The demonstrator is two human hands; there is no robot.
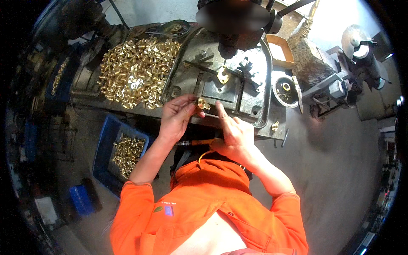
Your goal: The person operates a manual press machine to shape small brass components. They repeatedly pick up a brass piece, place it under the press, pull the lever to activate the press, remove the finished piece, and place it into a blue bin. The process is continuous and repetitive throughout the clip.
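Observation:
Between the thumb and fingers of my left hand [176,117] is a small brass fitting [201,103], its round opening turned up and a flat ear at one side. My right hand [234,131] is just to its right, index finger stretched forward and thumb spread away from it. Beside that thumb lies an orange-bodied tool [202,142] with a metal end; whether the hand touches it I cannot tell. Ahead, a brass flange piece [222,75] sits on the drill press table [195,91], below the dark spindle head [228,49].
A large heap of brass fittings [136,72] covers the bench at left. Below it, a blue crate [104,146] holds more fittings. At right are a round bowl [285,103], a loose brass fitting [275,126] near the bench edge, an orange-rimmed tray [280,63] and a metal stand [335,78].

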